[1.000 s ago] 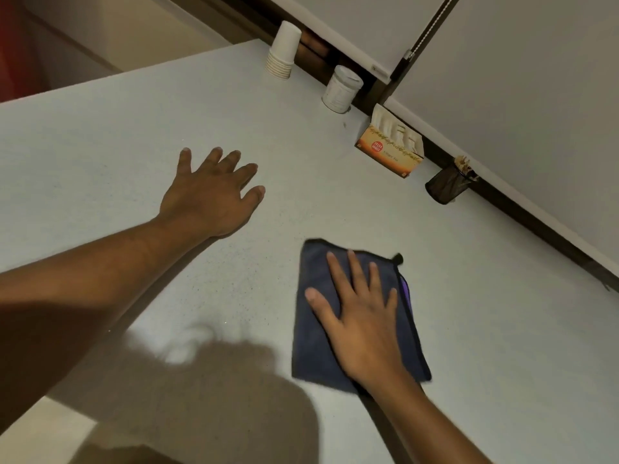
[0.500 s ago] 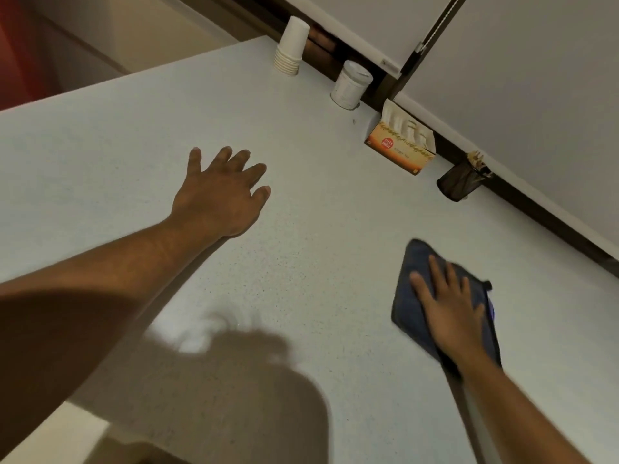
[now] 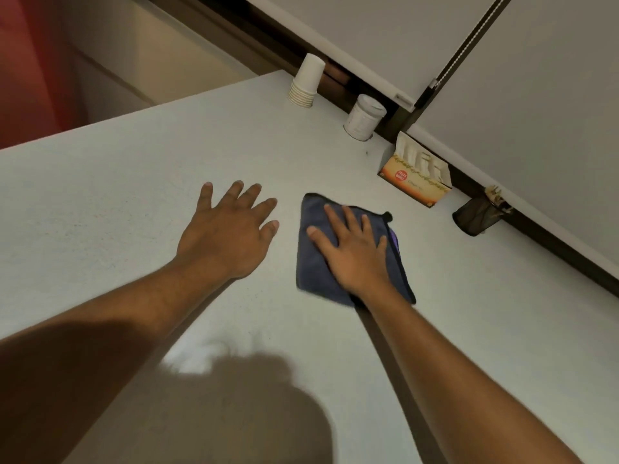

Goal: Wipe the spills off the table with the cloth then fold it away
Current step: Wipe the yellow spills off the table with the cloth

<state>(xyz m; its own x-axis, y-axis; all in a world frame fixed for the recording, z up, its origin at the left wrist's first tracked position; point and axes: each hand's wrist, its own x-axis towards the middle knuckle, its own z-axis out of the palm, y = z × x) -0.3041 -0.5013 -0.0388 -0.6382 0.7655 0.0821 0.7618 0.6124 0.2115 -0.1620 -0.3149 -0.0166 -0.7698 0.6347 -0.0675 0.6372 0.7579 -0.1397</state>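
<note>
A folded dark blue cloth (image 3: 313,266) with a purple edge lies flat on the pale speckled table (image 3: 117,195), a little right of centre. My right hand (image 3: 355,252) presses palm-down on the cloth with fingers spread, covering its middle. My left hand (image 3: 227,232) rests flat on the bare table just left of the cloth, fingers apart, holding nothing. No spill shows clearly on the surface.
Along the far wall stand a stack of white paper cups (image 3: 305,83), a white lidded jar (image 3: 365,118), an orange box of sachets (image 3: 415,177) and a dark mesh holder (image 3: 477,216). The table's left edge drops off beyond. My shadow falls on the near part.
My right hand swept the cloth out to the right, then back left and further away, close beside my left hand. My left hand stayed flat on the table.
</note>
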